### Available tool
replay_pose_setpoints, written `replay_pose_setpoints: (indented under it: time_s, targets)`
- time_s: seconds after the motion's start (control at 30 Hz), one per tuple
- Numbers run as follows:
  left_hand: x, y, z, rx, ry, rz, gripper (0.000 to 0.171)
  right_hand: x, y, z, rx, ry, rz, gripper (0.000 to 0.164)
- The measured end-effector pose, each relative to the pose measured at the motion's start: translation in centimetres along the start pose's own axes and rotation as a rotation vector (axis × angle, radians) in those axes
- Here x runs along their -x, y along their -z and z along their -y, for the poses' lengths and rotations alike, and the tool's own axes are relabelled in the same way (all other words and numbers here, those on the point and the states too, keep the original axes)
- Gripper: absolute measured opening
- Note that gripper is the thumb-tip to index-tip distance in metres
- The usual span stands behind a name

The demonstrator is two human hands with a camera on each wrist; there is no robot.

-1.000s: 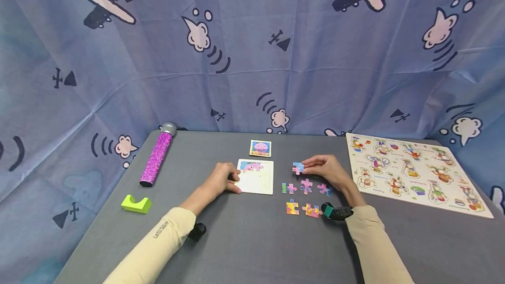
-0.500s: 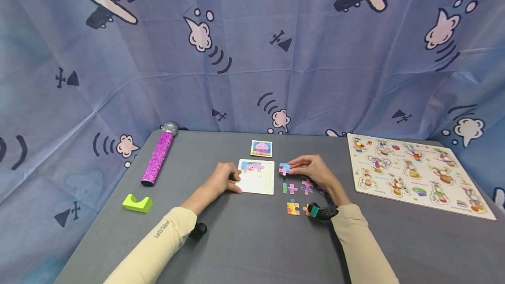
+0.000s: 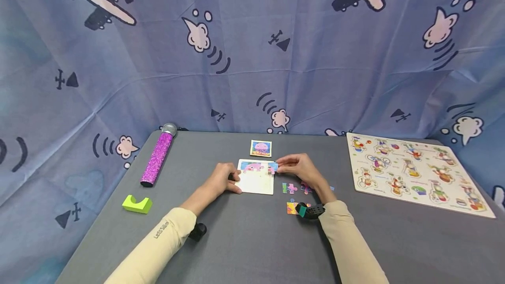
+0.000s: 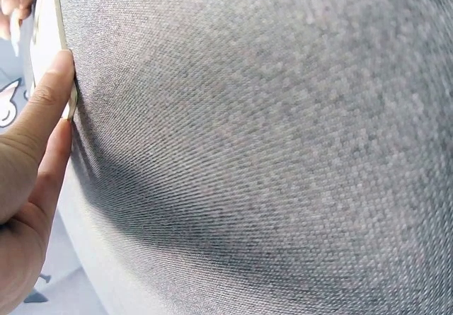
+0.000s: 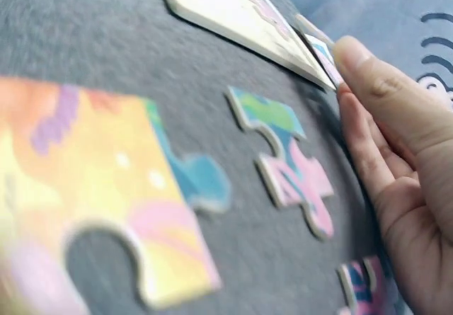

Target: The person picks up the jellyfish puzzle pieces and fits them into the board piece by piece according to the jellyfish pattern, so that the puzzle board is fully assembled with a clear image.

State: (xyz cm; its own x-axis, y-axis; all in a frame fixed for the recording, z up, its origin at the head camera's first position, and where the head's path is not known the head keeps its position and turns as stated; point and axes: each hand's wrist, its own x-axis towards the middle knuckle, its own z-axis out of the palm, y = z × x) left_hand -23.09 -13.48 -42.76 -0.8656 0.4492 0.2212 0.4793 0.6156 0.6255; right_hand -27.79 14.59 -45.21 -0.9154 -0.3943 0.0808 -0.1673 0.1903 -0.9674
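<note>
My left hand (image 3: 222,179) holds the left edge of a white puzzle tray (image 3: 254,186), thumb and fingers against its rim (image 4: 59,18). Joined blue-and-pink pieces (image 3: 251,167) lie along the tray's top left. My right hand (image 3: 301,171) pinches a blue-and-pink puzzle piece (image 3: 272,168) over the tray's top right corner. In the right wrist view this puzzle piece (image 5: 323,52) is tilted and partly hidden by the thumb. Loose pieces lie right of the tray: a green-and-pink one (image 5: 294,156), a yellow one (image 5: 106,180), and others partly hidden under the right arm.
A small jellyfish picture card (image 3: 261,148) lies behind the tray. A pink glitter microphone (image 3: 158,154) and a green arch block (image 3: 136,204) are on the left. A large wooden picture board (image 3: 416,174) lies on the right. A patterned curtain (image 3: 252,56) hangs behind the table.
My right hand has moved left, carrying the puzzle piece from above the loose pieces to the tray's top right corner. The left hand has stayed at the tray's left edge.
</note>
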Motion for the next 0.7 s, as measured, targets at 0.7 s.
replay_pose_setpoints:
  time_s: [0.7]
  targets:
    - [0.0, -0.1, 0.0, 0.035, 0.019, 0.000, 0.032, -1.4, -2.1, 0.8, 0.263, 0.110, -0.050, 0.022]
